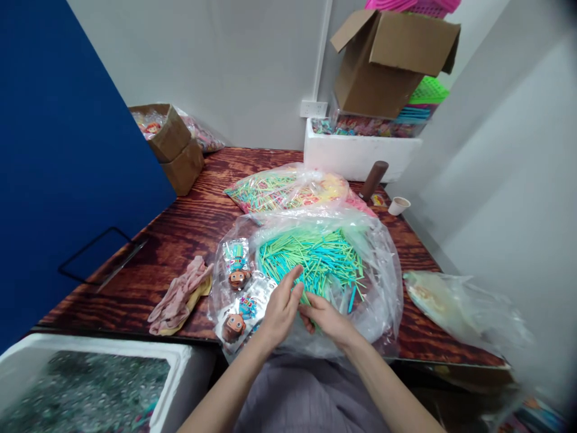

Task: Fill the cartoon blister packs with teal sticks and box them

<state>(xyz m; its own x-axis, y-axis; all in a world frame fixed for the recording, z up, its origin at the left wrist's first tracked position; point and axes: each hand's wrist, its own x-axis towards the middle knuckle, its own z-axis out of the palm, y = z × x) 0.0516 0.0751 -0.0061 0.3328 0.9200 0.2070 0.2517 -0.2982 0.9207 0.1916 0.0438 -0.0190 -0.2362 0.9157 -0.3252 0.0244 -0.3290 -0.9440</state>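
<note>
My left hand [282,307] and my right hand [325,317] meet at the near edge of an open clear plastic bag [383,282] holding a heap of green and blue sticks [315,258]. The left fingers are stretched out over the sticks. The right hand's fingers are curled together on a few green sticks by the left palm. Two packaged toy figures [238,264] [238,316] in clear wrappers lie just left of my left hand.
On the dark wooden table [189,228] lie pink gloves [180,294], a second bag of mixed-colour sticks [288,189], a brown cylinder [373,179] and a small cup [398,205]. White foam boxes [356,153] [175,367], cardboard boxes [171,141] and a blue panel [54,156] surround it.
</note>
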